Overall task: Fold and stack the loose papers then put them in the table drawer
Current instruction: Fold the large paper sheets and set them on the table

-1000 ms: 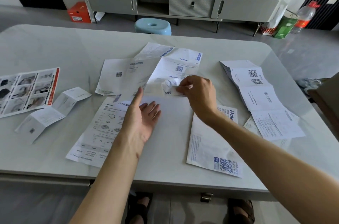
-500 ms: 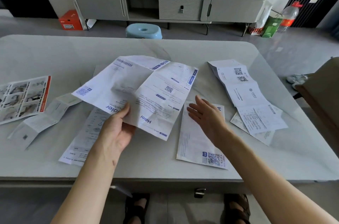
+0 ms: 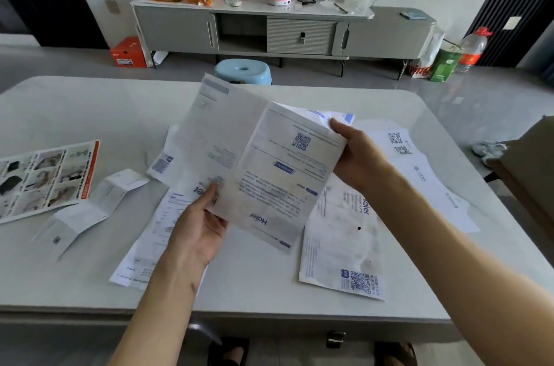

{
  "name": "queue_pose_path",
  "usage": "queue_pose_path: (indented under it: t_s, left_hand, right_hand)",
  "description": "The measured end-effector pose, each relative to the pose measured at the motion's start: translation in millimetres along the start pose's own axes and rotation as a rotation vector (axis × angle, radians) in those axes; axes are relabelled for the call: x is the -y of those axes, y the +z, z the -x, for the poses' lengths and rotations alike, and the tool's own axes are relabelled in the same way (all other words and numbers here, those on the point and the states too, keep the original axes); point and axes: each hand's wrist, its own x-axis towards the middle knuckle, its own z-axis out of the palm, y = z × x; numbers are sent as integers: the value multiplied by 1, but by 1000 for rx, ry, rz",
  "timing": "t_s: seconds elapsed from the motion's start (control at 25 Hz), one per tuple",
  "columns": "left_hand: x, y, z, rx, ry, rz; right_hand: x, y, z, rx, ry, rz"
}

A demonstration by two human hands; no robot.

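A large creased white sheet with a QR code and blue print (image 3: 263, 161) is lifted above the grey table (image 3: 75, 107), partly folded along a centre crease. My left hand (image 3: 199, 227) pinches its lower left edge with the thumb on top. My right hand (image 3: 356, 152) grips its right edge. Flat on the table lie a diagram sheet (image 3: 150, 245) under my left arm, a printed sheet with a QR code (image 3: 338, 248) to the right and a long folded strip (image 3: 419, 173) further right. A metal drawer handle (image 3: 335, 338) shows under the table's front edge.
A colour photo flyer (image 3: 45, 179) and a small folded leaflet (image 3: 90, 209) lie at the left. Beyond the table stand a blue stool (image 3: 242, 71) and a grey sideboard (image 3: 269, 32). A brown chair (image 3: 530, 173) is at the right edge.
The large sheet has risen off the table and is folding inward. My right hand, free half a second ago, now grips its right edge. The view tilted upward.
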Motion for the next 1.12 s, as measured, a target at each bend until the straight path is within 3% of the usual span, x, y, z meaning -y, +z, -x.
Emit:
queue_pose_path:
  t_s: [0.16,0.36,0.68,0.84,1.12]
  left_hand:
    - [6,5,-2,-25,59,19]
    - [12,20,1,76,181,-55]
    - [17,29,-8,150,172,-204]
    - [25,38,-6,129,220,-253]
    - [28,40,1,74,104,-325]
  right_hand:
    - [-4,-15,49,118,34,64]
    - [-33,-58,62,83,81,396]
    - [-13,-60,80,278,64,456]
    - [-12,-59,82,168,-109,639]
    - [-13,-73,73,13,-156,400]
